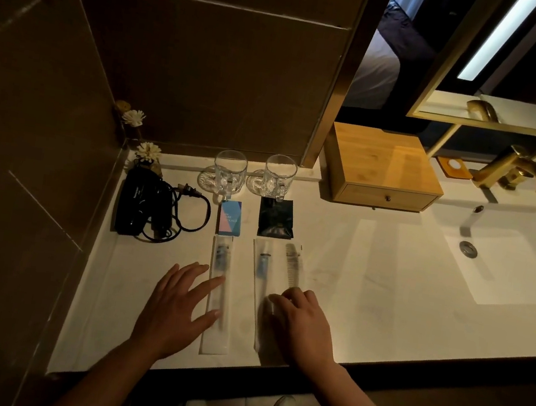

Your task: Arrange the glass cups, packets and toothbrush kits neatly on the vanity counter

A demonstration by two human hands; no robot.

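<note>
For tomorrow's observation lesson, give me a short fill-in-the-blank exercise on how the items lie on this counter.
1. Each glass stands on a ____.
2. The black packet lies in front of the ____ glass.
3. The comb is in the kit under the ____ hand.
4. The hairdryer lies ____ of the blue packet.

Missing: coaster; right; right; left
</note>
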